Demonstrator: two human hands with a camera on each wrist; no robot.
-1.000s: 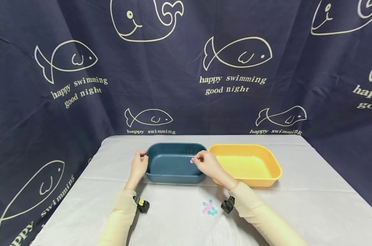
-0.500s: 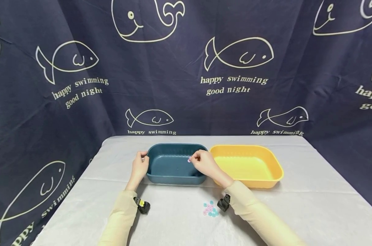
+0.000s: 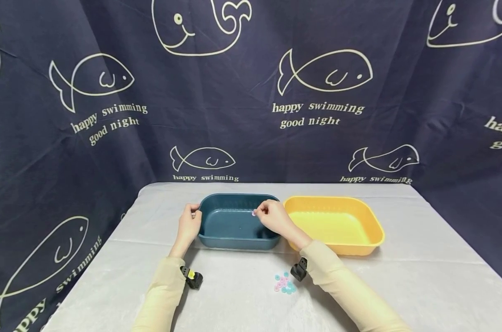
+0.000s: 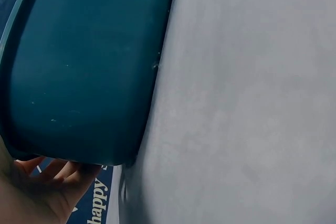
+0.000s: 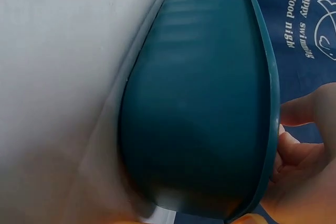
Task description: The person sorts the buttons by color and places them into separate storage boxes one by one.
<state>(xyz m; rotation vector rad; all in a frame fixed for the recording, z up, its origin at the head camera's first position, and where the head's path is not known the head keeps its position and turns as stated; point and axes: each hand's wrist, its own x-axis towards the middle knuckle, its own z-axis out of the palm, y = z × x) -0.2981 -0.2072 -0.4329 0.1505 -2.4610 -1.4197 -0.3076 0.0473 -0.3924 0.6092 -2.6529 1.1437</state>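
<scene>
My left hand [image 3: 189, 224] holds the left end of a dark blue plastic basin [image 3: 239, 242]. In the left wrist view its fingers [image 4: 63, 174] lie against the basin's outer end wall; the thumb's contact is hidden there. Over the right part of that basin, my right hand [image 3: 274, 216] pinches a small pink bead-like piece [image 3: 254, 213] between thumb and fingertips. The right wrist view shows the curled fingers beyond the basin's rim [image 5: 273, 93], with the piece hidden. Several small pink and light blue bead-like pieces [image 3: 284, 282] lie in a loose cluster on the table.
A yellow basin [image 3: 350, 249] stands close to the right of the blue one, partly behind my right forearm. Pale cloth covers the table [image 3: 234, 286]. Behind it hangs a navy curtain [image 3: 251, 115] with fish drawings.
My right hand has shifted slightly left and farther over the blue basin, with the pink piece still pinched. The left hand stays at the basin's end.
</scene>
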